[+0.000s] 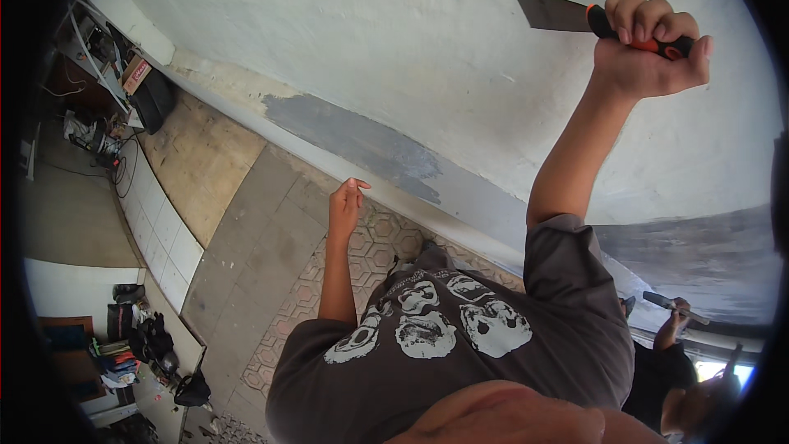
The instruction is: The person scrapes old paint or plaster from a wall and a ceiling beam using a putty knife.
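Observation:
High on the right, my right hand (653,45) is closed round the black and red handle of a putty knife (563,14). The knife's broad metal blade points left, close against the pale wall (394,25); whether it touches cannot be told. My left hand (347,207) hangs lower, in front of the wall's foot, with its fingers loosely curled in and nothing visible in them. Near it, a grey patch (353,140) runs along the lower wall. Another darker grey area (690,263) covers the wall at the right.
At the lower right, another person (666,374) in black holds a tool (674,307) by the wall. Patterned paving (288,333) and grey slabs (246,238) lie below. Cables, a box (136,74) and equipment stand at far left; bags (152,341) and clutter lie lower left.

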Demonstrator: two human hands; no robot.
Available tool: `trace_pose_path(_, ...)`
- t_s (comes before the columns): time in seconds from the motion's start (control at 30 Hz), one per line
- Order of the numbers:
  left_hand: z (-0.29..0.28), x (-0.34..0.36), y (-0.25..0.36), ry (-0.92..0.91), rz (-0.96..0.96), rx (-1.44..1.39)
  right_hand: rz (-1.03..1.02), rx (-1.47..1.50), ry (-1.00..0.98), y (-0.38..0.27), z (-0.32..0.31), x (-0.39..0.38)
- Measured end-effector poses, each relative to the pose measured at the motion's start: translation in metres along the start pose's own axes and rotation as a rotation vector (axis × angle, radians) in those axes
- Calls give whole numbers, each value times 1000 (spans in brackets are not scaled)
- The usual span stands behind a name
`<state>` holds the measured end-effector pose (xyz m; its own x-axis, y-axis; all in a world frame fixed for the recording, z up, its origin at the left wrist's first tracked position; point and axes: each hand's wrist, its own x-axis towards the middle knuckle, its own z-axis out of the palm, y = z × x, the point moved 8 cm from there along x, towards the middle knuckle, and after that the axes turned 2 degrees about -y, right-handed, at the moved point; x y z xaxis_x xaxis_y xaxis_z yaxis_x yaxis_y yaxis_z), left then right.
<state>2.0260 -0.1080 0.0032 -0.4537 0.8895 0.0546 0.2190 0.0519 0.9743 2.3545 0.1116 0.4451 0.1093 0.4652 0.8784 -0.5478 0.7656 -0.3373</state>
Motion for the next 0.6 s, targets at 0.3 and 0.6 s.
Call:
trace_pose_path(0.3,0,21,-7,29,-33,-21,-43,222,-214,3,18,-4)
trace_pose_path(0.6,-49,93,-26,-64,-19,-35,-149,-21,153,-8,1,12)
